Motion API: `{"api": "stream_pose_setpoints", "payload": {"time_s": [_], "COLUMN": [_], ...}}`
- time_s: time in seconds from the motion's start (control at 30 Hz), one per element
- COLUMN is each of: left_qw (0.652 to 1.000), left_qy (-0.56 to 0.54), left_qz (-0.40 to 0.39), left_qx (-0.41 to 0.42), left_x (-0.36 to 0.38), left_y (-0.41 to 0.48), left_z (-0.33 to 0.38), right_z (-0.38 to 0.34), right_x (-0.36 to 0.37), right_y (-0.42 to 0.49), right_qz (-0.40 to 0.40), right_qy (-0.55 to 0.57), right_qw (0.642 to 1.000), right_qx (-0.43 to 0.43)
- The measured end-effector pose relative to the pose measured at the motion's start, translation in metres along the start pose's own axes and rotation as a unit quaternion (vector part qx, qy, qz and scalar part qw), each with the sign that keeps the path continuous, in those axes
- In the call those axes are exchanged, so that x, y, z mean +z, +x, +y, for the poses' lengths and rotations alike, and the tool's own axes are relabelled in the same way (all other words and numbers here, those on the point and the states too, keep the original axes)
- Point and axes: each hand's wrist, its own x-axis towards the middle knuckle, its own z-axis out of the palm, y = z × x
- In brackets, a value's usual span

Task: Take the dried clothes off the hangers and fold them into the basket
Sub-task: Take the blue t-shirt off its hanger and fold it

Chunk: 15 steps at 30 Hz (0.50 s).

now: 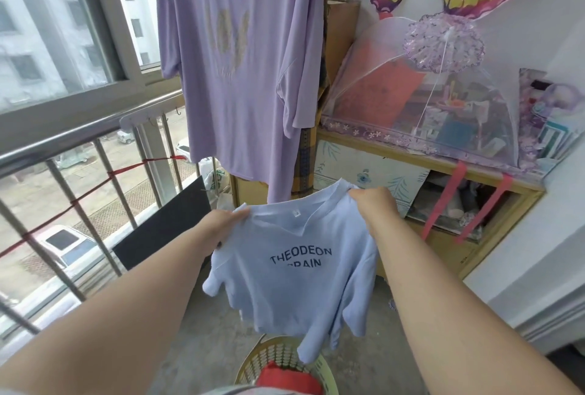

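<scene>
Both bare forearms reach forward from the near corners and converge toward the middle. The left hand (226, 225) pinches one shoulder of a light blue T-shirt (294, 293) — fingers curled over the cloth — while the right hand (373, 204), slightly farther and higher, grips the other shoulder, knuckles up.

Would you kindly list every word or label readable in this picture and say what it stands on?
"THEODEON": chest of the light blue T-shirt.
"RAIN": line below, its start hidden by a fold.
Neck tag: too small to read.
Purple shirt print: too blurred to read.
</scene>
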Motion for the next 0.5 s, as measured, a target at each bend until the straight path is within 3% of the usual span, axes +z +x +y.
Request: {"api": "stream_pose_setpoints", "payload": {"time_s": [0.17, 0.3, 0.5], "left_qw": [0.999, 0.998, 0.998], "left_qy": [-0.016, -0.057, -0.035], "left_qz": [0.034, -0.028, -0.049], "left_qx": [-0.007, -0.003, 0.037], "left_x": [0.016, 0.031, 0.059], "left_y": [-0.005, -0.014, -0.03], "left_z": [0.015, 0.026, 0.037], "right_z": [0.016, 0.022, 0.029], "right_x": [0.015, 0.032, 0.069], "right_y": [-0.002, -0.008, -0.024], "right_qz": [-0.034, -0.042, -0.088], "right_qy": [0.095, 0.099, 0.057], "right_qw": [0.994, 0.991, 0.994], "right_qx": [0.034, 0.073, -0.04]}}
